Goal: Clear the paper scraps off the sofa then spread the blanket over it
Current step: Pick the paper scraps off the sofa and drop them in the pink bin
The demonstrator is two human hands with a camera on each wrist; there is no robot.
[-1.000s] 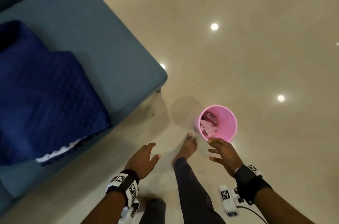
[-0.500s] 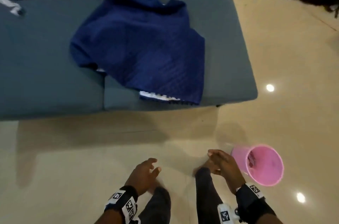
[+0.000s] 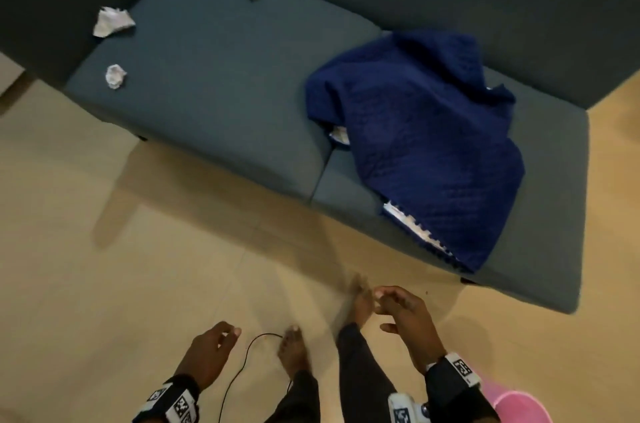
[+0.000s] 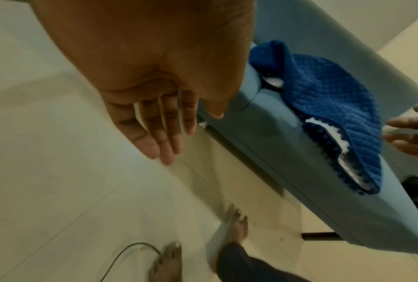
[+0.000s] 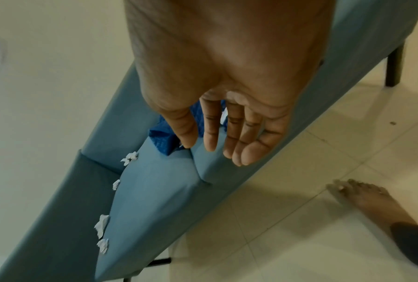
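Several crumpled white paper scraps (image 3: 112, 20) (image 5: 101, 228) lie on the left cushion of the blue-grey sofa (image 3: 221, 83), near its far left end. A dark blue quilted blanket (image 3: 426, 145) (image 4: 323, 106) lies bunched on the right cushion and hangs over the front edge. My left hand (image 3: 211, 351) (image 4: 155, 129) hangs open and empty over the floor, well short of the sofa. In front of the blanket, also over the floor, my right hand (image 3: 401, 315) (image 5: 229, 133) is open and empty too, fingers relaxed.
A pink bin (image 3: 509, 405) stands on the tiled floor at my right, mostly out of frame. A thin black cable (image 3: 242, 367) loops on the floor by my bare feet. The sofa has dark legs (image 5: 393, 66).
The view has swung from the bin to the sofa's left cushion, so the paper scraps now show. Both hands stay empty; the bin has slid to the lower right corner.
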